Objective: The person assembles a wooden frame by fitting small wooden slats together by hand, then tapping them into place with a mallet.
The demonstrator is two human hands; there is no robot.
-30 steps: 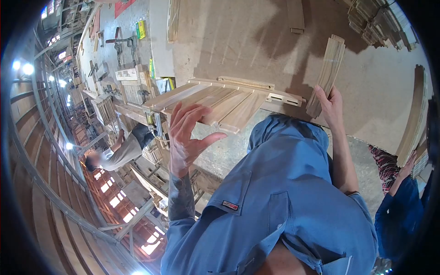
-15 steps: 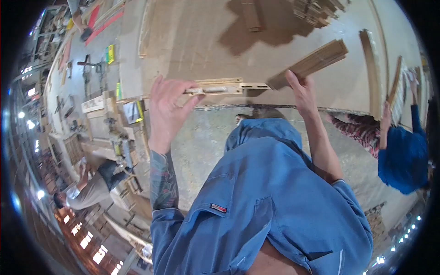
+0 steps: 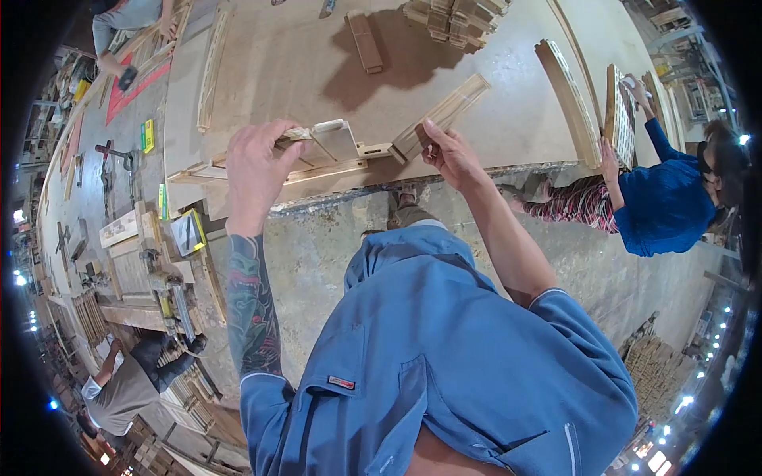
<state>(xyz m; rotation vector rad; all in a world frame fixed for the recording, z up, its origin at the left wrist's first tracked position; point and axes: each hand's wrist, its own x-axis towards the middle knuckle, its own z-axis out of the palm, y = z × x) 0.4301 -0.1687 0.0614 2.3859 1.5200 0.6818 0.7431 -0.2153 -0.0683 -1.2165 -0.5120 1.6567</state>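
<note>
The slatted wooden panel [image 3: 317, 155] sits just above the middle of the frame, lying at the near edge of the large workbench [image 3: 508, 95]. It looks like thin, dry timber strips joined into a flat frame: probably light, stiff along the slats, and likely to rack or split at its joints if twisted, so a grip on the thicker end rail seems safer than on a single slat. The left hand [image 3: 255, 170] is at the panel's left end, fingers curled down over the top edge and thumb beneath, clamped on the wood. To the right of centre, the right hand [image 3: 451, 152] holds a bundle of wooden slats [image 3: 440, 117], which slants up toward the upper right; the fingers are closed around its lower end, just beside the panel's right corner. The bundle appears rigid and light, though loose strips could slide against each other. At the right edge of the frame, a co-worker in a blue top [image 3: 671, 202] handles another slatted piece [image 3: 621, 115].
</note>
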